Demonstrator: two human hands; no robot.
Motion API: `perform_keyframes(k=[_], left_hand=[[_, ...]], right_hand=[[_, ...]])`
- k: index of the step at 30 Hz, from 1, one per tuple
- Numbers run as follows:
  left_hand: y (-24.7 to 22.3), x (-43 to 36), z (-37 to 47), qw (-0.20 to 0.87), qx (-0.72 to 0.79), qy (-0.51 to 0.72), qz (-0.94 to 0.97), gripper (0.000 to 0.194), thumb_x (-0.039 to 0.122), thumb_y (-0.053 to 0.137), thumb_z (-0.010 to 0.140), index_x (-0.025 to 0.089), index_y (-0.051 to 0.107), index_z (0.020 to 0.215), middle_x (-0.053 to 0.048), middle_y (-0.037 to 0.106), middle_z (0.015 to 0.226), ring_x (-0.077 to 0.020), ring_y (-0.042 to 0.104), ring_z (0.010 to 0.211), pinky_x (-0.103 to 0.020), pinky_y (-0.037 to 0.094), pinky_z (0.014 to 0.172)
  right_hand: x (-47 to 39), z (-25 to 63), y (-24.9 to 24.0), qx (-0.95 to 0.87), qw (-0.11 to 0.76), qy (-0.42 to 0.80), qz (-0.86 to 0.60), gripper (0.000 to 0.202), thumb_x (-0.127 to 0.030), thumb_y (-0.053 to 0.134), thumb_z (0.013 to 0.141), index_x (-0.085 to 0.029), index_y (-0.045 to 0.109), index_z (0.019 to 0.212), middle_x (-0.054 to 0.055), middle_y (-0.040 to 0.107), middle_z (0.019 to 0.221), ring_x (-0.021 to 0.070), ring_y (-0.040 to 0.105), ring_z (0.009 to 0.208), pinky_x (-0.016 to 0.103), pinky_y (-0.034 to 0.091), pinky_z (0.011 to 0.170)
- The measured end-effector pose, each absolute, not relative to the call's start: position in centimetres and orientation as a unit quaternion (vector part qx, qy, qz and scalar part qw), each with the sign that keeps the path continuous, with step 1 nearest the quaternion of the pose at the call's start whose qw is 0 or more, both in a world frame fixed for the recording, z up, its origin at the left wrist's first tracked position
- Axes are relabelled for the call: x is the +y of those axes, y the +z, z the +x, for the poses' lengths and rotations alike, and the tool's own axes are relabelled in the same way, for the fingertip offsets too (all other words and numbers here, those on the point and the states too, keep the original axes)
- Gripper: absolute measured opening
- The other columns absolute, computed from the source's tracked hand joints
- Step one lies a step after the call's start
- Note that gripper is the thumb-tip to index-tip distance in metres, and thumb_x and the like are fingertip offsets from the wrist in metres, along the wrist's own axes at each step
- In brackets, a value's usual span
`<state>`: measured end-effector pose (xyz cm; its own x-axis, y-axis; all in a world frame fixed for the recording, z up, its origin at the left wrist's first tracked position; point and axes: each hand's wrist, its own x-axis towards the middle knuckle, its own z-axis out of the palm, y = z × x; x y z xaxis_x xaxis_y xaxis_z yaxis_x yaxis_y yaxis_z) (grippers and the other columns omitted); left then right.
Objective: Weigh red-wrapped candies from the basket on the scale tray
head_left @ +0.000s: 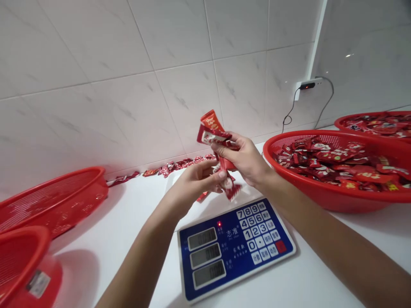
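Both hands (245,156) gripping red packets (209,137), blue-fronted scale (237,266) marked 志准, keys (247,233) numbered 0–9

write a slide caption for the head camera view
Left hand and right hand holding wrapped packets above a digital scale, beside a red basket heaped with more.
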<state>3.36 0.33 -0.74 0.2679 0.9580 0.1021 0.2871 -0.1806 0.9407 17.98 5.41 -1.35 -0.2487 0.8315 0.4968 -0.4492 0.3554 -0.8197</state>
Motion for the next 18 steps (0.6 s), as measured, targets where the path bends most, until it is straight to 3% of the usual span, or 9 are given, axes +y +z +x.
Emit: perform_keyframes(k=[3,6,11,14,18], left_hand=[[-0.8,0.6,3.2,0.35,0.485,0.397,0.696,0.035,0.045,0.076,0.077,0.016,0.069,0.095,-0.007,0.071,0.087,-0.0202,0.068,0.075,-0.031,0.054,0.066],[-0.7,0.9,2.3,0.259,0.521,0.415,0.7,0.031,0.044,0.073,0.079,0.015,0.069,0.09,-0.007,0.071,0.087,-0.0217,0.068,0.079,-0.034,0.056,0.071],[-0.5,1.1,1.1,0.302,0.517,0.479,0.642,0.032,0.044,0.077,0.075,0.017,0.063,0.084,-0.005,0.072,0.083,-0.0227,0.072,0.086,-0.036,0.06,0.078],[-0.5,1.1,1.3,0.308,0.506,0.533,0.605,0.032,0.04,0.08,0.073,0.017,0.059,0.079,-0.004,0.072,0.079,-0.0203,0.072,0.081,-0.033,0.061,0.076],[-0.8,1.1,1.8,0.317,0.489,0.571,0.578,0.03,0.036,0.081,0.072,0.016,0.06,0.077,-0.002,0.071,0.077,-0.0174,0.072,0.078,-0.031,0.061,0.076]], right_hand=[[5.5,18.4,-1.1,-0.6,0.571,0.529,-0.183,0.032,-0.037,0.085,0.068,-0.021,0.067,0.089,-0.001,0.066,0.08,0.0115,0.059,0.073,0.022,0.048,0.063],[6.0,19.7,-0.8,-0.603,0.561,0.514,-0.239,0.035,-0.036,0.085,0.068,-0.019,0.068,0.094,-0.002,0.062,0.072,0.008,0.051,0.058,0.019,0.038,0.047],[6.2,21.5,-0.2,-0.611,0.49,0.566,-0.257,0.029,-0.031,0.082,0.076,-0.013,0.069,0.094,-0.004,0.058,0.061,0.0035,0.04,0.042,0.017,0.027,0.035],[5.8,21.1,-0.2,-0.603,0.436,0.623,-0.243,0.019,-0.023,0.081,0.077,-0.012,0.07,0.087,-0.003,0.06,0.059,0.0042,0.046,0.043,0.016,0.036,0.037],[5.9,20.2,-0.9,-0.608,0.449,0.611,-0.237,0.013,-0.018,0.077,0.081,-0.015,0.073,0.093,0.004,0.074,0.082,0.0105,0.068,0.071,0.018,0.054,0.065]])
